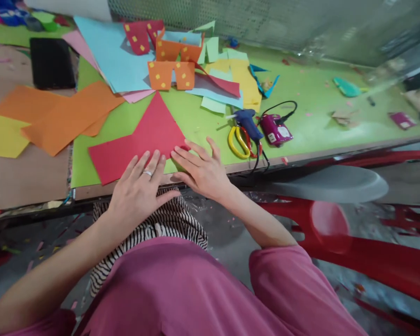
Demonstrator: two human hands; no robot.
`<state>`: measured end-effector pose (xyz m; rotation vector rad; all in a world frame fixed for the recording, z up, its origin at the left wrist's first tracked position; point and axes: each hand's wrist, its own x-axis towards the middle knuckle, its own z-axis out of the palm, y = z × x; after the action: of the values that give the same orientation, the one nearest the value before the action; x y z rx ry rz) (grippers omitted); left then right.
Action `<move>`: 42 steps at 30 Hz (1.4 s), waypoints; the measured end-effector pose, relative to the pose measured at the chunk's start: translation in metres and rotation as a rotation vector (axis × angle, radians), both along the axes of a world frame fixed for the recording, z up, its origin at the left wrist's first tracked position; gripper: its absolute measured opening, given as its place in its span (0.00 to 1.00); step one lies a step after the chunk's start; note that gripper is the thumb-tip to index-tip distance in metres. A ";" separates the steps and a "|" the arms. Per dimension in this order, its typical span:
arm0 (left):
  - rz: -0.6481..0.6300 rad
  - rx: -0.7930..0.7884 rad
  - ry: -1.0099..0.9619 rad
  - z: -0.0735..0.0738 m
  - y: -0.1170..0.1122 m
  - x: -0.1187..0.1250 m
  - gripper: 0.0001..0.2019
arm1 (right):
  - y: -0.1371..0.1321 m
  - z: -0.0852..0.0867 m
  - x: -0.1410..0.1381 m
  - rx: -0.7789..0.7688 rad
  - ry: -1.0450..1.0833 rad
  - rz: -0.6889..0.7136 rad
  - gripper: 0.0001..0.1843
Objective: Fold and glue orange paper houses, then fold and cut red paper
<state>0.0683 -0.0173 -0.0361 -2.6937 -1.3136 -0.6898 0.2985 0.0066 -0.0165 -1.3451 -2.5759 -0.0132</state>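
Observation:
A red sheet of paper or foam with a pointed top lies on the green table surface in front of me. My left hand, with a ring on one finger, lies with outstretched fingers on its lower edge. Fingers spread, my right hand rests at the sheet's lower right corner, its fingertips touching the red edge. Beyond the sheet stand small orange cut-outs with yellow squares and a red one with the same squares.
Right of my hands lie a blue glue gun, yellow-handled scissors and a purple box with a cable. Orange sheets, a yellow piece and a black tablet are at left. Red chairs stand at right.

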 end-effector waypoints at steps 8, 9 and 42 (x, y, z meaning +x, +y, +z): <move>-0.022 0.021 -0.002 -0.001 0.001 -0.001 0.42 | -0.006 0.003 0.035 0.100 0.046 -0.287 0.26; -0.028 0.050 0.006 0.000 0.001 -0.002 0.41 | -0.006 0.003 0.035 0.102 0.062 -0.291 0.25; 0.161 -0.677 -0.782 0.109 0.092 -0.111 0.20 | 0.114 0.144 -0.025 -0.599 1.214 -0.094 0.16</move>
<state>-0.0430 0.0748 0.0732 -2.8113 -2.2498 -1.6397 0.2739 0.1203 0.1275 -1.0619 -1.4794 1.2151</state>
